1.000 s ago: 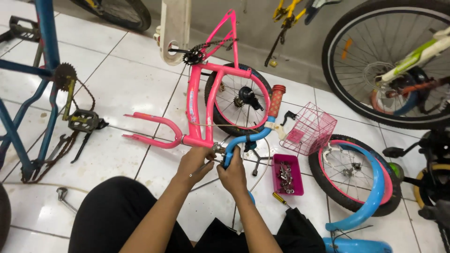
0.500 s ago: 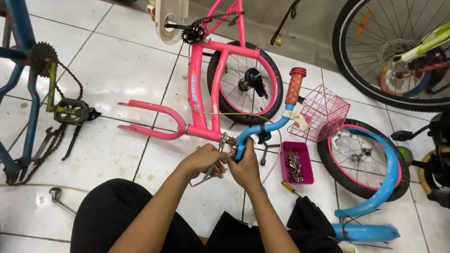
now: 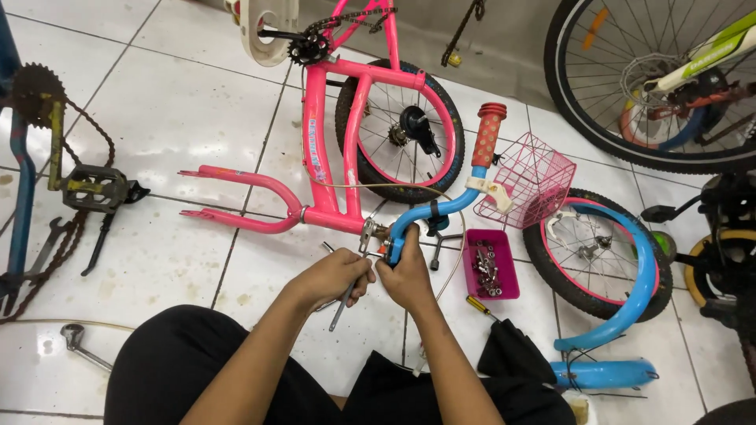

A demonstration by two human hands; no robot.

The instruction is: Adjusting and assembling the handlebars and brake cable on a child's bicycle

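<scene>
A small pink bicycle frame (image 3: 321, 149) lies on the tiled floor with its fork (image 3: 236, 201) pointing left. A blue handlebar (image 3: 445, 208) with an orange grip (image 3: 490, 134) meets the frame's head end. My right hand (image 3: 408, 275) is closed around the handlebar's lower end. My left hand (image 3: 335, 275) sits beside it, gripping a thin metal wrench (image 3: 345, 303) at the stem joint. A thin cable (image 3: 378, 186) loops across the frame.
A pink tray of bolts (image 3: 490, 266) and a pink wire basket (image 3: 526, 182) lie to the right. A wheel with a blue fender (image 3: 630, 267), a screwdriver (image 3: 479, 307), a blue bike's crank and pedal (image 3: 93, 189) and a large wheel (image 3: 630, 86) surround me.
The view has shifted closer to the frame's head end. Both hands stay at the stem joint with small turning movements of the wrench.
</scene>
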